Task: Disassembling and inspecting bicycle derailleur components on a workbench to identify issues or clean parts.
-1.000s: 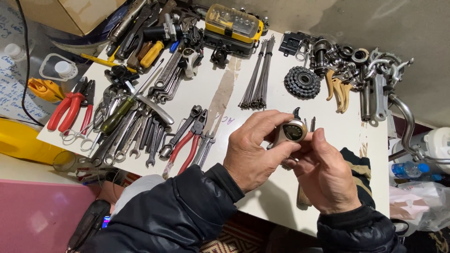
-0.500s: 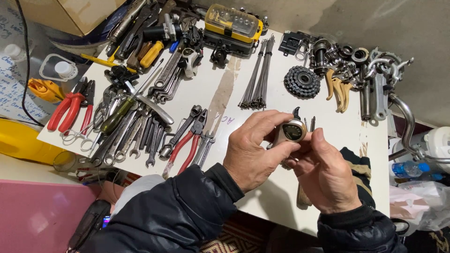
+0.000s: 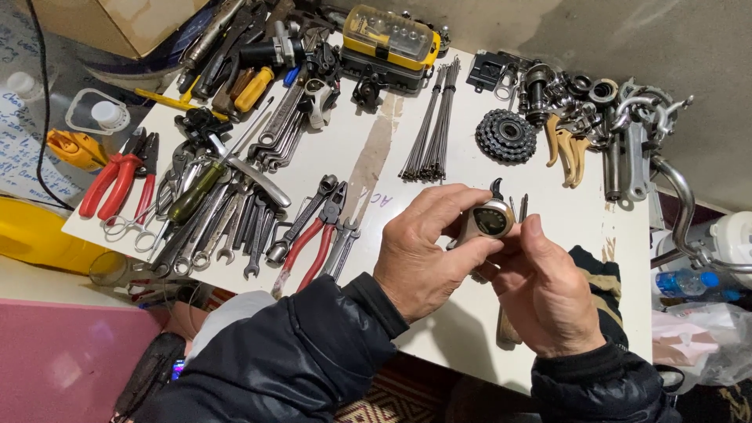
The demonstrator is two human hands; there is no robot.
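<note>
Both hands pinched it: the left hand (image 3: 427,254) and right hand (image 3: 544,294) closed fingertips on the small round metal part (image 3: 492,219) above the table's near edge (image 3: 470,345), where a slip could have dropped it among the spokes (image 3: 432,125).

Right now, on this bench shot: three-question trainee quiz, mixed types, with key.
1. True or false: both hands hold the small round metal part above the white table.
2. What lies left of the toothed cog cluster? A) bundle of spokes B) hammer C) tyre
3. What colour are the handles of the pliers at the table's left edge?

Key: 1 true; 2 A; 3 red. The left hand and right hand grip the part.
</note>
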